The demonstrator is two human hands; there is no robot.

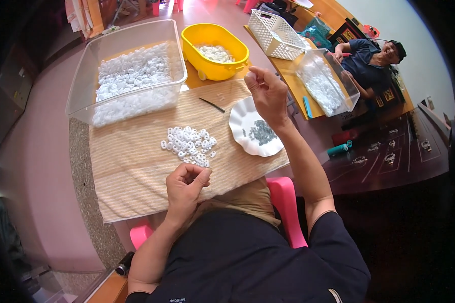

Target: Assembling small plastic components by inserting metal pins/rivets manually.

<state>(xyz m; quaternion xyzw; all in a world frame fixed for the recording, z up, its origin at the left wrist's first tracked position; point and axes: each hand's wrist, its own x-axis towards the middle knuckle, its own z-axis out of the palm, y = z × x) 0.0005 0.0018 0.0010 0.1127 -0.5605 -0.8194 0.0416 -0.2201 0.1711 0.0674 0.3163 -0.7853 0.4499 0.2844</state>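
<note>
My left hand (187, 188) is closed in a pinch at the near edge of a loose pile of small white plastic pieces with holes (187, 141). What its thumb and forefinger hold, if anything, is hidden. My right hand (268, 95) is raised over the far rim of a white scalloped plate (242, 123), close to the yellow tub (199, 58). Its fingers are pressed together too, and anything in them is too small to make out. On the plate lies a heap of tiny dark grey-green bits (262, 132). Both rest on a striped beige cloth (131, 166).
A clear bin (81, 96) of white pieces stands far left. The yellow tub holds more pieces. A dark pointed tool (212, 104) lies beyond the pile. On a second table at right are a white basket (275, 35), a clear bin (353, 83) and a seated person (369, 63).
</note>
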